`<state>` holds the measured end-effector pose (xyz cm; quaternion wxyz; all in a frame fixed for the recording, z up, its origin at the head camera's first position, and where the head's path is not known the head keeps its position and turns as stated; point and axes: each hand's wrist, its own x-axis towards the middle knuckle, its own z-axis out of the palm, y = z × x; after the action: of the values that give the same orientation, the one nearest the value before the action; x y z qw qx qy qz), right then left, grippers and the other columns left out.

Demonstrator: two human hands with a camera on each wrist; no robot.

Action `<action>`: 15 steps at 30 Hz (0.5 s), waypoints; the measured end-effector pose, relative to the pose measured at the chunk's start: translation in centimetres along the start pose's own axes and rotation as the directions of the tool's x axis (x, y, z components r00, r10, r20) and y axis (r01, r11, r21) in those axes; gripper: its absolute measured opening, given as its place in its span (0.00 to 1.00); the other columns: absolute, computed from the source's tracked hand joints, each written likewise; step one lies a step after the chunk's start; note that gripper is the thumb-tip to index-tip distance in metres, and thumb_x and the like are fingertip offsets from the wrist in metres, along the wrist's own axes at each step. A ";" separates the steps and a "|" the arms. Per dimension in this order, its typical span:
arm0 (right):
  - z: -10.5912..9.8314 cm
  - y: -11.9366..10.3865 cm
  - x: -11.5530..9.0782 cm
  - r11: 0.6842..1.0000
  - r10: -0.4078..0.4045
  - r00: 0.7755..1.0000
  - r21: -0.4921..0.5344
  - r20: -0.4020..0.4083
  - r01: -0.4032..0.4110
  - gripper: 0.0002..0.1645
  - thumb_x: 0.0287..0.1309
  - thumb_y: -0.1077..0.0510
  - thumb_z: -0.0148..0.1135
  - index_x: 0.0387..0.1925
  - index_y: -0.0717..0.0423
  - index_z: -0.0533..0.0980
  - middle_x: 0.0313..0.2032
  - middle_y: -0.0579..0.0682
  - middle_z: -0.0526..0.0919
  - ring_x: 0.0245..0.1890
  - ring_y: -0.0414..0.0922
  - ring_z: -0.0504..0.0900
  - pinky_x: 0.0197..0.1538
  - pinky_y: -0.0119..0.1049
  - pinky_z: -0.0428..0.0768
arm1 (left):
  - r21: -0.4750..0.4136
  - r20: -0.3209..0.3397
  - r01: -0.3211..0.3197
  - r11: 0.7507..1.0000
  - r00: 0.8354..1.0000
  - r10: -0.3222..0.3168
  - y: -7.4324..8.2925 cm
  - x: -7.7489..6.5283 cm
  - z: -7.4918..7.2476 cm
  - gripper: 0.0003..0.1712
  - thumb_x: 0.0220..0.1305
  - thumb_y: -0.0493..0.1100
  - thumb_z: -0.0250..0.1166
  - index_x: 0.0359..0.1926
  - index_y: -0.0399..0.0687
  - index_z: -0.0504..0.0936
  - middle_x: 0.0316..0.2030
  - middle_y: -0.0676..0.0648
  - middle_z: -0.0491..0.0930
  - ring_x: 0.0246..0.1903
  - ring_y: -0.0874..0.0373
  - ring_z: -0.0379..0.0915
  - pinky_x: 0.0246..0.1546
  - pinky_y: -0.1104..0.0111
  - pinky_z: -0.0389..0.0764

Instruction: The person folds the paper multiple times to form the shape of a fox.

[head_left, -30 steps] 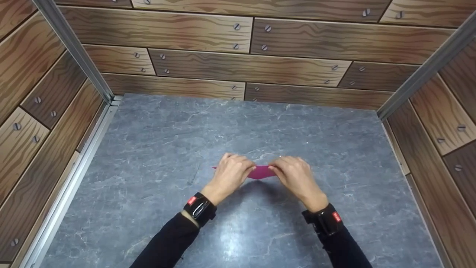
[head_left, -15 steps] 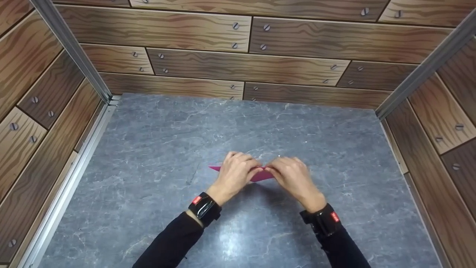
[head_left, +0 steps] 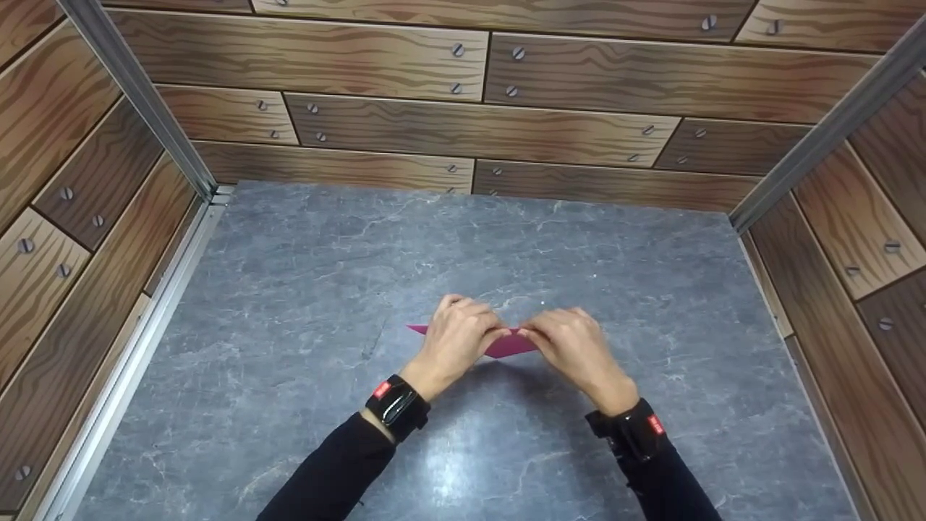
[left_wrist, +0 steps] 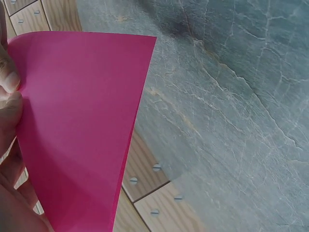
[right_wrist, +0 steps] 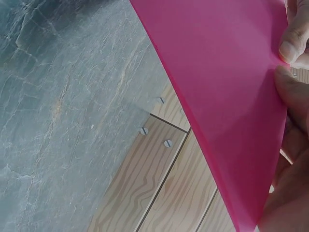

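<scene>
**Left hand point(head_left: 459, 336) and right hand point(head_left: 575, 347) pinch a sheet of pink paper point(head_left: 510, 344)**

Both hands are closed to a pinch, thumb against finger, with no gap beyond the thickness of the paper. They grip its top edge just right of the middle of the head frame, fingertips near each other, pink showing between them and a thin point of it poking out left of the left hand. In the left wrist view the paper fills the left half, with fingertips point(left_wrist: 10, 82) at its left edge; in the right wrist view it slants from the top centre to the bottom, with fingers at the right edge. Whether its lower corner touches the table point(head_left: 347, 246) cannot be told.

Each wrist wears a black band point(head_left: 398, 409) with a red label, above dark sleeves point(head_left: 329, 470) that run to the bottom of the frame. The table is grey-blue with pale marble veins, and light glares on it at bottom centre. Wood-plank walls point(head_left: 391, 61) printed with screws close in the top, left and right; metal posts point(head_left: 137, 94) stand at the upper-left and upper-right corners, and a pale metal rail point(head_left: 137, 347) runs down the left side.
</scene>
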<state>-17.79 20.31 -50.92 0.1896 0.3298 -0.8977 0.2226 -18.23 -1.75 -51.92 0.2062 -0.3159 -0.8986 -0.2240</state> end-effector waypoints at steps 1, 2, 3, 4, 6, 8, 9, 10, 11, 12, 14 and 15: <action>0.0 0.0 0.0 1.000 0.004 1.000 0.003 0.004 -0.004 0.04 0.57 0.59 0.76 0.34 0.52 0.87 0.32 0.47 0.90 0.31 0.46 0.87 0.41 0.45 0.83 | -0.002 0.000 -0.001 1.000 1.000 0.001 0.0 0.0 0.0 0.10 0.64 0.53 0.72 0.35 0.53 0.91 0.31 0.56 0.87 0.35 0.60 0.83 0.53 0.59 0.78; 0.0 0.0 -0.1 1.000 0.006 1.000 0.004 0.007 -0.006 0.04 0.57 0.58 0.76 0.35 0.52 0.87 0.32 0.47 0.90 0.31 0.46 0.87 0.41 0.45 0.83 | -0.005 0.000 -0.001 1.000 1.000 0.001 0.0 -0.1 0.0 0.10 0.64 0.53 0.72 0.35 0.54 0.91 0.31 0.56 0.87 0.35 0.60 0.83 0.53 0.59 0.77; 0.0 0.0 -0.2 1.000 0.007 1.000 0.003 0.008 -0.007 0.04 0.57 0.58 0.76 0.35 0.52 0.87 0.32 0.47 0.90 0.31 0.46 0.87 0.41 0.45 0.83 | -0.005 0.001 -0.002 1.000 1.000 0.002 0.0 -0.1 0.0 0.10 0.64 0.53 0.72 0.34 0.54 0.91 0.31 0.56 0.87 0.35 0.60 0.83 0.53 0.59 0.77; 0.0 0.1 -0.2 1.000 0.008 1.000 0.000 0.007 -0.008 0.04 0.57 0.58 0.76 0.34 0.52 0.87 0.32 0.47 0.90 0.31 0.46 0.87 0.41 0.45 0.83 | -0.009 0.003 -0.002 1.000 1.000 0.002 0.0 -0.1 -0.1 0.10 0.64 0.53 0.72 0.34 0.54 0.91 0.31 0.56 0.87 0.35 0.60 0.83 0.54 0.59 0.77; 0.1 0.1 -0.4 1.000 0.007 1.000 -0.007 0.004 -0.007 0.05 0.57 0.58 0.76 0.34 0.52 0.87 0.31 0.47 0.90 0.31 0.46 0.87 0.41 0.45 0.83 | -0.009 0.006 -0.001 1.000 1.000 0.001 0.0 -0.2 -0.1 0.09 0.64 0.53 0.72 0.34 0.54 0.91 0.31 0.56 0.87 0.35 0.60 0.83 0.54 0.59 0.77; 0.1 0.2 -0.5 1.000 0.006 1.000 -0.010 0.000 -0.006 0.05 0.57 0.57 0.76 0.34 0.52 0.87 0.31 0.47 0.90 0.32 0.46 0.87 0.41 0.45 0.83 | -0.010 0.009 -0.002 1.000 1.000 0.002 0.0 -0.2 -0.1 0.09 0.63 0.53 0.73 0.34 0.54 0.91 0.31 0.56 0.87 0.35 0.60 0.83 0.54 0.59 0.77; 0.1 0.2 -0.5 1.000 0.005 1.000 -0.009 -0.001 -0.005 0.05 0.57 0.57 0.76 0.34 0.52 0.87 0.31 0.47 0.90 0.32 0.46 0.87 0.41 0.45 0.82 | -0.009 0.010 -0.003 1.000 1.000 0.003 -0.1 -0.2 0.0 0.09 0.63 0.53 0.73 0.34 0.54 0.90 0.31 0.56 0.87 0.35 0.60 0.83 0.54 0.59 0.77; 0.1 0.2 -0.5 1.000 0.005 1.000 -0.007 -0.001 -0.005 0.04 0.57 0.57 0.76 0.34 0.51 0.87 0.31 0.46 0.90 0.32 0.46 0.87 0.40 0.45 0.82 | -0.009 0.011 -0.005 1.000 1.000 0.005 -0.1 -0.2 -0.1 0.09 0.63 0.52 0.73 0.35 0.54 0.90 0.31 0.56 0.87 0.35 0.60 0.83 0.54 0.59 0.77; 0.1 0.2 -0.5 1.000 0.005 1.000 -0.004 -0.001 -0.005 0.04 0.57 0.57 0.76 0.34 0.51 0.87 0.31 0.46 0.90 0.32 0.46 0.87 0.41 0.46 0.82 | -0.008 0.011 -0.006 1.000 1.000 0.007 -0.1 -0.2 0.0 0.09 0.63 0.52 0.73 0.35 0.54 0.90 0.31 0.56 0.87 0.35 0.60 0.83 0.54 0.59 0.77; 0.1 0.2 -0.5 1.000 0.006 1.000 -0.002 -0.002 -0.006 0.04 0.57 0.57 0.76 0.34 0.51 0.87 0.31 0.46 0.90 0.32 0.46 0.87 0.41 0.46 0.82 | -0.008 0.012 -0.008 1.000 1.000 0.008 -0.1 -0.2 0.0 0.09 0.63 0.52 0.73 0.34 0.54 0.90 0.31 0.56 0.87 0.35 0.60 0.83 0.54 0.59 0.77; 0.1 0.3 -0.6 1.000 0.008 1.000 0.000 -0.002 -0.008 0.05 0.57 0.57 0.76 0.34 0.51 0.87 0.31 0.46 0.90 0.31 0.46 0.87 0.41 0.46 0.82 | -0.006 0.012 -0.011 1.000 1.000 0.011 0.0 -0.2 0.0 0.09 0.63 0.52 0.73 0.34 0.54 0.90 0.31 0.56 0.87 0.34 0.60 0.83 0.54 0.59 0.77; 0.1 0.3 -0.6 1.000 0.010 1.000 0.000 -0.001 -0.010 0.05 0.57 0.57 0.77 0.34 0.51 0.87 0.31 0.47 0.90 0.31 0.46 0.87 0.41 0.46 0.82 | -0.005 0.013 -0.011 1.000 1.000 0.011 0.0 -0.2 0.0 0.09 0.63 0.52 0.73 0.34 0.54 0.90 0.31 0.56 0.87 0.34 0.60 0.83 0.54 0.59 0.77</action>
<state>-17.59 20.74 -51.40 0.1887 0.3252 -0.8992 0.2236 -18.10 -1.89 -52.04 0.2008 -0.3226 -0.8977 -0.2229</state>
